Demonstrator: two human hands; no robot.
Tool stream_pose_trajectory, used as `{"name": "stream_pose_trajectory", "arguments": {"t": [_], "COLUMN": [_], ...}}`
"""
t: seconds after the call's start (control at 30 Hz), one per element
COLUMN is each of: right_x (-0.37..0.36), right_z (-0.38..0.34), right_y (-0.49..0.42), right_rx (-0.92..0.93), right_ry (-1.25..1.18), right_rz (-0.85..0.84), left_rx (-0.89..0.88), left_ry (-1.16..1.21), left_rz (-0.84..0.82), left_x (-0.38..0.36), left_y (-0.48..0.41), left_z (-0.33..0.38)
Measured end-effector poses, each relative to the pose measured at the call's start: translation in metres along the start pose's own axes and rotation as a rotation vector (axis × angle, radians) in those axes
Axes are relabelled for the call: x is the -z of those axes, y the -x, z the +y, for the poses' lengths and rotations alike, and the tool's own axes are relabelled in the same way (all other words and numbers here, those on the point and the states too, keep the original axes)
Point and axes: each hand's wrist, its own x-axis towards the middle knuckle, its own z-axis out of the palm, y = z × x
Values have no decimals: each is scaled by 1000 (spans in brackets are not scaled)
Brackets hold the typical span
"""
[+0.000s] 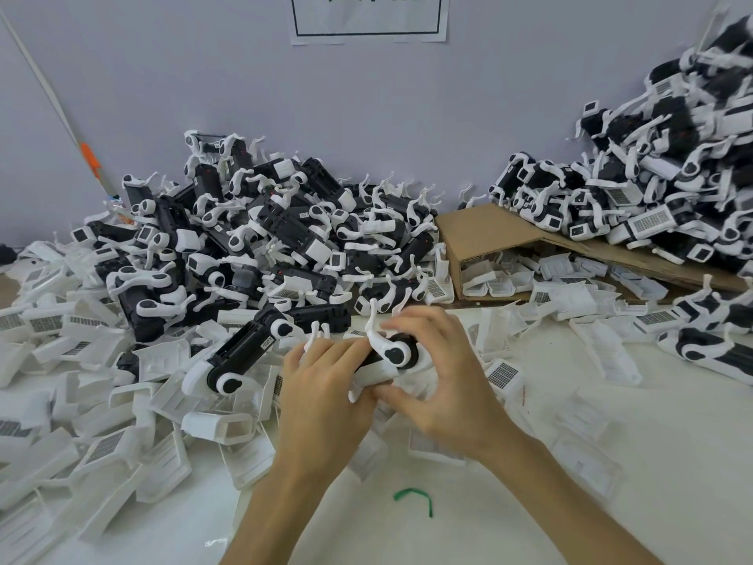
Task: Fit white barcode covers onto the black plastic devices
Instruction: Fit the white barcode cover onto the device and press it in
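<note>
One black device (397, 353) is held at centre, just above the table (468, 524), by two hands. Left hand (322, 385): grip clamped on the white cover (368, 371) at the device's 9 o'clock end. Right hand (442, 373): grip clamped on the 3 o'clock end. Two heaps of devices are noted: left heap (260, 238) at 10 o'clock, right heap (652, 189) at 2 o'clock. Loose covers (102, 442) at 8 o'clock are too many to count. One cardboard box (489, 234) is logged at 1 o'clock and one green strip (413, 496) at 6 o'clock.

A bent green strip (413, 497) lies near the front edge of the white desk (468, 536). A brown cardboard box (493, 230) lies tipped toward the back right. A paper sign (368, 18) hangs on the wall (366, 116) behind.
</note>
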Motion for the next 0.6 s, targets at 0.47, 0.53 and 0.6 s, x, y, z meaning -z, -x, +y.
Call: {"name": "stream_pose_trajectory", "arguments": {"t": [0.47,0.53,0.6], "right_x": [-4,-5,-5], "right_z": [-8,-9,-11], "right_y": [3,3,3], "right_rx": [-255,-257,-273], "right_ry": [-256,-259,-301], "right_rz": [60,69,82], "left_rx": [-116,-116,-116], "left_ry": [-61,-58,-53], "left_rz": [164,178,204], "left_x": [-7,-7,-7], "left_y": [1,1,1], "left_z": [-4,-4,-4]}}
